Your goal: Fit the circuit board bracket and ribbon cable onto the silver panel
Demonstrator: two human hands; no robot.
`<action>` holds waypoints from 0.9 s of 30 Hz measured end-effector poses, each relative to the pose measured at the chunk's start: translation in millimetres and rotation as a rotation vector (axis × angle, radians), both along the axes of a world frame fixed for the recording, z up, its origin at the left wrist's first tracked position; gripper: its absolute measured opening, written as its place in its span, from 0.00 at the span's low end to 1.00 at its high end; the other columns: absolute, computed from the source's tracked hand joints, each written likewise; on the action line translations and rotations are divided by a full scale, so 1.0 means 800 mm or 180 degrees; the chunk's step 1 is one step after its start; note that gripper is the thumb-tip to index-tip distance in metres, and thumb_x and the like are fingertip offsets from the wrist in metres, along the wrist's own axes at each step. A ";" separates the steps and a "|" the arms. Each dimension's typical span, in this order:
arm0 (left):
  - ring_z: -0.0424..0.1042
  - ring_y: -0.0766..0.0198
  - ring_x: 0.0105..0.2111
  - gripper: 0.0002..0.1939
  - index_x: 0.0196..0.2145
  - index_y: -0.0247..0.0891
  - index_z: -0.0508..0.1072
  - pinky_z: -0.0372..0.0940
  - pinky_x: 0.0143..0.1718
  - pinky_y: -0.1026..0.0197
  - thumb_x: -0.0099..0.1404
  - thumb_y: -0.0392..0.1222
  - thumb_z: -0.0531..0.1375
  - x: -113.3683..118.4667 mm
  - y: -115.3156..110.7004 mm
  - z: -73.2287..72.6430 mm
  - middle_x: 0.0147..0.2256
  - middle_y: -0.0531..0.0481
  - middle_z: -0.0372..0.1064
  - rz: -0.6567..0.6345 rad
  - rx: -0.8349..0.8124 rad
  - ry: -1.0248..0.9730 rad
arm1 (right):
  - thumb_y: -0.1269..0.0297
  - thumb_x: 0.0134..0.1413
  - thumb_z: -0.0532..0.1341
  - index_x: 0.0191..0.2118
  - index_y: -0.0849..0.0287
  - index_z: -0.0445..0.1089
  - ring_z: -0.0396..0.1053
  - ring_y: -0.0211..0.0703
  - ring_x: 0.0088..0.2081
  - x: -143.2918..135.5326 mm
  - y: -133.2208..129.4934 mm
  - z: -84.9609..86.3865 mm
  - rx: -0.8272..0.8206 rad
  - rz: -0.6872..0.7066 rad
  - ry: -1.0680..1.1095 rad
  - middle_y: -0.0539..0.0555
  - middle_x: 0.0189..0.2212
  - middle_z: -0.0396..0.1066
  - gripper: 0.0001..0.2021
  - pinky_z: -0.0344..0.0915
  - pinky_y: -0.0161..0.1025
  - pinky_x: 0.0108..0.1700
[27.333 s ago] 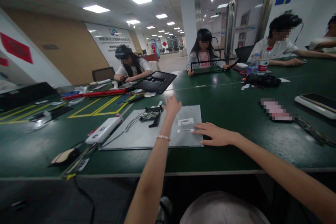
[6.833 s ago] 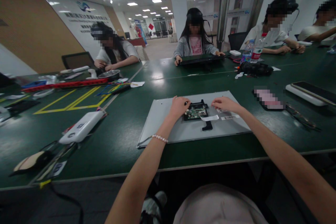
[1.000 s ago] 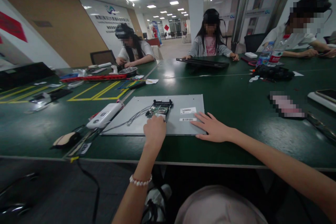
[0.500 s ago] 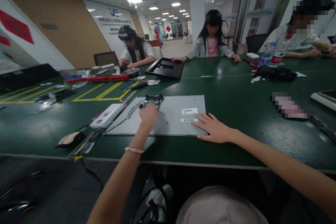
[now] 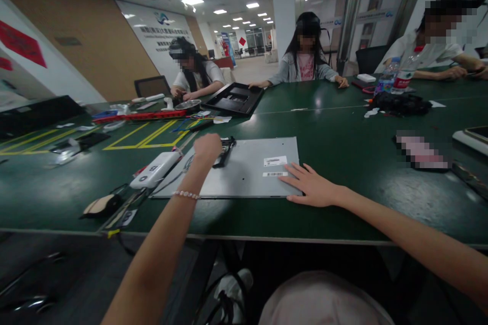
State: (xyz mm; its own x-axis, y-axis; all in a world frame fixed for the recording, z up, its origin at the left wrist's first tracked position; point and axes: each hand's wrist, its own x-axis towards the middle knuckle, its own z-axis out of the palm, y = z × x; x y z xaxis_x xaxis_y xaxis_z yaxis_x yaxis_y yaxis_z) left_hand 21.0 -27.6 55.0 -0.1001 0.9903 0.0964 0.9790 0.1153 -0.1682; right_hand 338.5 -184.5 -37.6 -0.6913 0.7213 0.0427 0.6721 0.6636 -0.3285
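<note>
My left hand [image 5: 208,148] is closed at the left side of a small circuit board with a black frame [image 5: 225,153], which looks tilted up on its right edge; the fingertips are hidden behind the hand. Grey cables [image 5: 188,162] run from beneath this hand towards the left. Under both lies a flat grey metal panel [image 5: 251,155] with two white labels near its right side. My right hand [image 5: 314,186] rests flat with fingers spread on the panel's right edge, touching the lower barcode label [image 5: 274,174].
Left of the panel are a white power bank [image 5: 156,168] and a computer mouse [image 5: 101,205]. A phone [image 5: 421,151] lies to the right. Across the green table [image 5: 331,127], a co-worker's hand touches a black frame-like casing [image 5: 217,104]. Bottles [image 5: 402,81] stand at the far right.
My left hand has moved left and slightly up, and the circuit board has tipped up on its left side. My right hand stays in place on the panel.
</note>
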 end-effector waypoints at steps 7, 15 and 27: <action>0.71 0.45 0.48 0.18 0.46 0.25 0.74 0.63 0.46 0.51 0.66 0.31 0.48 0.008 0.100 -0.001 0.47 0.27 0.71 -0.0193 0.0243 0.0229 | 0.35 0.60 0.44 0.70 0.49 0.43 0.29 0.59 0.69 -0.001 0.004 0.010 -0.0134 -0.0026 -0.0006 0.55 0.71 0.29 0.38 0.32 0.61 0.66; 0.71 0.41 0.48 0.19 0.45 0.31 0.74 0.65 0.45 0.49 0.66 0.48 0.54 0.007 0.133 -0.033 0.47 0.28 0.71 -0.0089 0.0070 -0.0164 | 0.35 0.60 0.45 0.70 0.49 0.43 0.28 0.60 0.69 0.003 0.011 0.013 -0.0239 0.0003 0.0105 0.54 0.71 0.28 0.38 0.30 0.61 0.66; 0.66 0.49 0.48 0.18 0.44 0.26 0.67 0.61 0.48 0.53 0.65 0.46 0.56 -0.089 0.124 -0.020 0.49 0.33 0.67 0.0184 0.0016 -0.0551 | 0.37 0.60 0.49 0.70 0.50 0.43 0.29 0.60 0.69 0.011 0.012 0.022 -0.0297 0.0098 0.0076 0.58 0.70 0.29 0.38 0.30 0.64 0.65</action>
State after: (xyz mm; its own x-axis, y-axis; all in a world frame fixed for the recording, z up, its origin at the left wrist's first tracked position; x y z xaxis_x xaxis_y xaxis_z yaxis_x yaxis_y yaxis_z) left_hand -50.2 71.8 39.4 -0.1725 0.9819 0.0777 0.9849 0.1728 0.0031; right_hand 347.7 -175.1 -19.7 -0.7128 0.7013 -0.0069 0.6431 0.6497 -0.4055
